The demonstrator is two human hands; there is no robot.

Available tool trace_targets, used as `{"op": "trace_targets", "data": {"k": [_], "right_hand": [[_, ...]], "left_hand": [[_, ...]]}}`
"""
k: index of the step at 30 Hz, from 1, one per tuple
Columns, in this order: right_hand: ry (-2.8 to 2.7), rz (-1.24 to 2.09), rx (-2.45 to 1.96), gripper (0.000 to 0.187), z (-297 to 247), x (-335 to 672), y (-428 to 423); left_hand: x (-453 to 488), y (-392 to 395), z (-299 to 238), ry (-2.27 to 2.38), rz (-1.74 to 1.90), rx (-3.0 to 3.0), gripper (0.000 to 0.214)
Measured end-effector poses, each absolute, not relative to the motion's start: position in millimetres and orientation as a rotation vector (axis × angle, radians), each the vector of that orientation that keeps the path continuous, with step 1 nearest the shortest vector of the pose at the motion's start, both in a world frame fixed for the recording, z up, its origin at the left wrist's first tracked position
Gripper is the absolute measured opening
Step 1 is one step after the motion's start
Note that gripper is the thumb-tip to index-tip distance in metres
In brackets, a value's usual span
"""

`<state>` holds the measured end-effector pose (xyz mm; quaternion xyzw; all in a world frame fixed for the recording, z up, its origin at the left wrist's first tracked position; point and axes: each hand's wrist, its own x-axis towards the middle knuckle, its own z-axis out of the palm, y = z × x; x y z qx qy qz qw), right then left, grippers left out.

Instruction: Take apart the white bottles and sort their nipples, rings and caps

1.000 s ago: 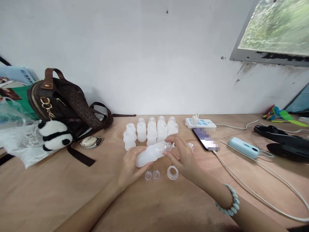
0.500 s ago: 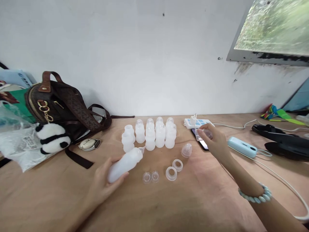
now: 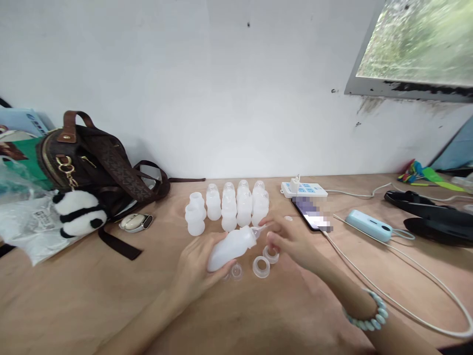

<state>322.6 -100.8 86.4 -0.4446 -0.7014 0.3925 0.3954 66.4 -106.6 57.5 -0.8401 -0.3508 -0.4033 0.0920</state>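
Observation:
My left hand (image 3: 194, 268) is wrapped round a white translucent squeeze bottle (image 3: 229, 246), held tilted with its thin nozzle pointing up and right. My right hand (image 3: 291, 241) hovers by the nozzle tip, fingers curled and blurred; whether it holds anything is unclear. Just under the hands, two clear plastic rings (image 3: 261, 266) and small clear caps (image 3: 236, 271) lie on the wooden table (image 3: 74, 296). Behind them stand several small white bottles (image 3: 229, 209) in a cluster.
A brown backpack (image 3: 92, 162) with a panda plush (image 3: 78, 213), a plastic bag and a small pale device (image 3: 135, 222) sit at left. A power strip (image 3: 303, 189), a phone (image 3: 312, 214), a light blue device (image 3: 369, 225), white cables and black objects lie at right.
My right hand came back from near the phone to the bottle's nozzle. My left hand swung the bottle right and up again, towards the middle. The dome cap that lay by the rings no longer shows.

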Motion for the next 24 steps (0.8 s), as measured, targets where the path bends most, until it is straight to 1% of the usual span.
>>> {"op": "trace_targets", "data": {"k": [1,2,4,8,11,14,17,19,21,22,23,24], "right_hand": [[-1.715,1.125,-1.067,0.037,81,314,-104],[-1.653,1.187,-1.045,0.037,75,306,-107],[-1.573,1.206,-1.032,0.033,64,294,-112],[-1.676,1.015,-1.042,0.02,55,291,-117],[-1.82,0.842,-1.031,0.016,57,298,-118],[-1.987,0.693,-0.915,0.022,62,304,-117],[-2.153,0.524,-0.759,0.032,66,307,-115],[-2.159,0.452,-0.752,0.046,66,309,-113],[-2.089,0.49,-0.815,0.063,63,309,-113],[-2.048,0.541,-0.853,0.063,62,308,-113],[-2.016,0.601,-0.894,0.055,61,308,-113],[-1.996,0.659,-0.936,0.042,60,307,-113]], "left_hand": [[69,-106,55,-0.96,-1.149,-2.463,0.034],[71,-105,53,-0.88,-1.1,-2.431,0.033],[71,-103,48,-0.75,-1.016,-2.384,0.03],[68,-103,46,-0.667,-0.972,-2.419,0.031],[64,-103,48,-0.684,-1.003,-2.546,0.033],[59,-103,51,-0.808,-1.059,-2.737,0.038],[54,-101,52,-0.896,-1.158,-2.771,0.044],[52,-99,54,-0.85,-1.179,-2.698,0.045],[51,-97,55,-0.784,-1.122,-2.614,0.042],[51,-97,56,-0.751,-1.072,-2.573,0.039],[51,-97,57,-0.718,-1.022,-2.536,0.036],[51,-98,57,-0.687,-0.979,-2.503,0.033]]}}
